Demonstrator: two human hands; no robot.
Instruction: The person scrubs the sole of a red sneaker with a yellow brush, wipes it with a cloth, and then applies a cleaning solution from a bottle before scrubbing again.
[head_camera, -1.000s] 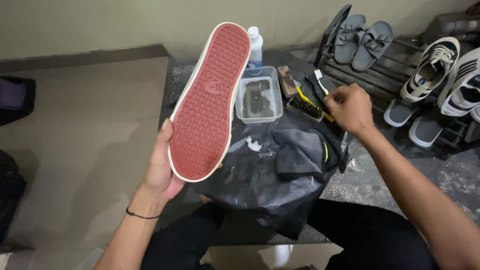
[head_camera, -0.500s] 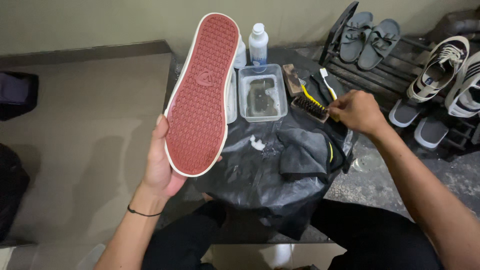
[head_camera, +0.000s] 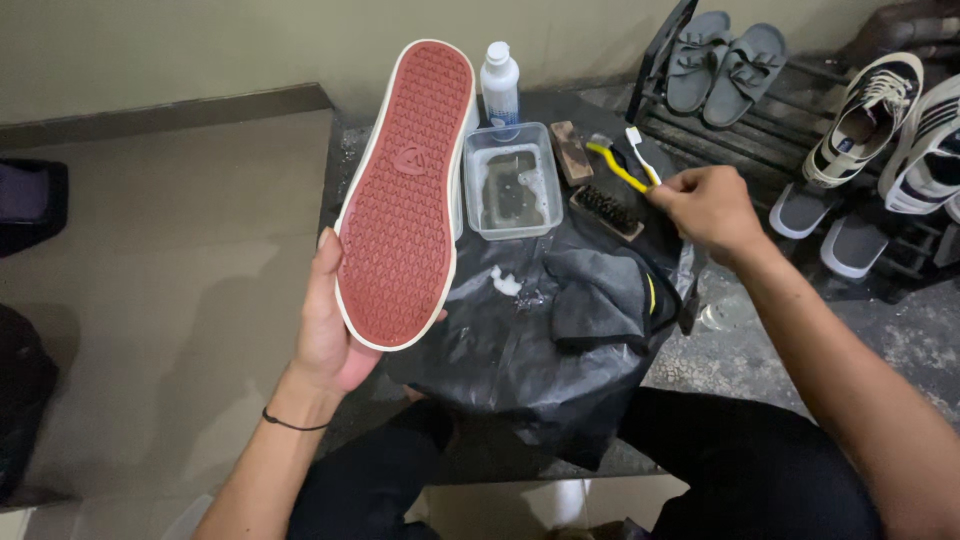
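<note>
Left hand (head_camera: 325, 335) grips shoe (head_camera: 405, 190), sole up; right hand (head_camera: 705, 205) clasps yellow brush (head_camera: 618, 165).

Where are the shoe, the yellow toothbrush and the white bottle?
shoe (head_camera: 405, 190): head view, middle of the red rubber sole.
yellow toothbrush (head_camera: 618, 166): head view, on the yellow handle.
white bottle (head_camera: 499, 92): head view, on the bottle's body below the cap.

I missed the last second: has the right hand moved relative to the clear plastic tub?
Yes, slightly. The right hand shifted closer to the yellow toothbrush lying right of the clear tub, and now touches its handle.
</note>
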